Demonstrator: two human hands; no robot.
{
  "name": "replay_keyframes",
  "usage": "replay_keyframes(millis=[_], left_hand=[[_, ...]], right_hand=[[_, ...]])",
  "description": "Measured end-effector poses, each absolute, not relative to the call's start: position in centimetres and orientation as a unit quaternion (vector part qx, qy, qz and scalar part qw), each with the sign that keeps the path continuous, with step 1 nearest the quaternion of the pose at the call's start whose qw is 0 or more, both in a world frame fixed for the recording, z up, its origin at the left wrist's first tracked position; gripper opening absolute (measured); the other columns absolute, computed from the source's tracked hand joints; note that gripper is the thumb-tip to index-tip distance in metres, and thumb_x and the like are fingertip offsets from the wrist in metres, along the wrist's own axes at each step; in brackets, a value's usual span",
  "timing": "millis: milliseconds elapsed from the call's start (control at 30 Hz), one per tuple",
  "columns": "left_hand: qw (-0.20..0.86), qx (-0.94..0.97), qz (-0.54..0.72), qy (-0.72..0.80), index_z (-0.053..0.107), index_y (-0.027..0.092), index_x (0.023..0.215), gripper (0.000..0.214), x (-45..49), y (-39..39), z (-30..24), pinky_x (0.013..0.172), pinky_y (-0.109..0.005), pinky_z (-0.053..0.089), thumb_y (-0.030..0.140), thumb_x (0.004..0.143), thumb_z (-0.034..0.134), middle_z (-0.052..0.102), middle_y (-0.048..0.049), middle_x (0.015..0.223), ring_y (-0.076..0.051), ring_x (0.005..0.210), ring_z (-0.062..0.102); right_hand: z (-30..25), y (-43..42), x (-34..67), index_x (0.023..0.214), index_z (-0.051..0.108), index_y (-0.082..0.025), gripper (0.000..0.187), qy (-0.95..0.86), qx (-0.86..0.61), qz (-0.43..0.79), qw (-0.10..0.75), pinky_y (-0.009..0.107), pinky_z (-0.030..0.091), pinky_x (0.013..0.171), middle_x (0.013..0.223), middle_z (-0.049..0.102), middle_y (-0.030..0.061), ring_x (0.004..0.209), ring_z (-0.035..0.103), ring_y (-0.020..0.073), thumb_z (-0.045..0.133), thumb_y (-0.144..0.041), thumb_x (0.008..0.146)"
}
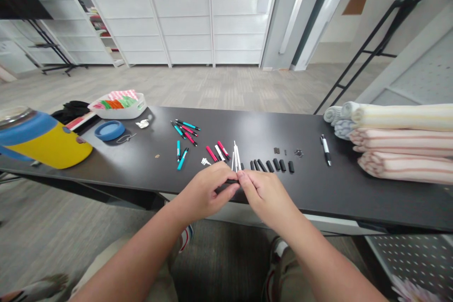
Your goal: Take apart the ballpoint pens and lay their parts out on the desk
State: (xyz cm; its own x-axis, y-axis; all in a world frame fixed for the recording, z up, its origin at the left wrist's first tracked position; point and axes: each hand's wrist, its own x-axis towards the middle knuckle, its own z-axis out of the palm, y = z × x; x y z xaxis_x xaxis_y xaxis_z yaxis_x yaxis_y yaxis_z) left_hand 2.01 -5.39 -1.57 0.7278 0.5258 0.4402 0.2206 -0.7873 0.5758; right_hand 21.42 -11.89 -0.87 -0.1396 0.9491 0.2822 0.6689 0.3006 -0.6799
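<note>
My left hand (212, 185) and my right hand (267, 193) meet over the table's front edge, fingers and thumbs pinched. Between them shows a slim black pen part (231, 181); the fingers cover most of it. Just behind my fingertips is a bunch of thin white sticks (237, 156), like pen refills. Several short black tubes (276, 165) lie in a row to the right of them. On the left are two red pen barrels (212, 154), one on each side of a white pen barrel (219, 153), and some small white pieces (205, 162).
Teal and red pens (184, 131) and loose teal barrels (182, 158) lie farther left. Small metal bits (298, 153) and a white-black pen (325, 150) lie right, before rolled towels (403, 141). A yellow-blue jug (46, 139), blue lid (109, 130) and white basket (120, 112) stand left.
</note>
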Motion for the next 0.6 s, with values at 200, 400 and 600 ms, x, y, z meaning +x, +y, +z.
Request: replay_keyframes(millis=[200,400,600], left_hand=[[0.079,0.930,0.293,0.206,0.064,0.018,0.099,0.023,2.2,-5.8,-2.2,0.077,-0.031,0.048,0.031,0.108,0.048,0.067,-0.0059,0.086,-0.019,0.081,0.060],[-0.048,0.934,0.285,0.208,0.060,0.019,0.086,0.036,2.4,-6.2,-1.4,0.065,-0.031,0.040,0.036,0.111,0.041,0.063,-0.0025,0.074,-0.017,0.068,0.057],[-0.017,0.939,0.263,0.220,0.057,0.019,0.080,0.045,2.1,-6.0,-1.3,0.061,-0.031,0.036,0.044,0.111,0.037,0.062,-0.0019,0.069,-0.018,0.063,0.057]], right_hand=[[-1.3,-12.1,20.4,0.070,0.056,-0.021,0.050,-0.658,-0.572,0.258,0.417,0.026,0.034,0.058,0.063,0.055,-0.0023,0.060,0.050,0.0134,0.038,-0.045,0.109],[-1.7,-12.1,20.5,0.070,0.058,-0.020,0.052,-0.638,-0.565,0.294,0.433,0.026,0.037,0.059,0.065,0.055,-0.0007,0.062,0.050,0.0148,0.037,-0.048,0.108],[-2.3,-11.9,20.7,0.069,0.048,-0.021,0.050,-0.625,-0.558,0.324,0.439,0.027,0.030,0.058,0.064,0.040,-0.0035,0.061,0.039,0.0128,0.037,-0.049,0.108]])
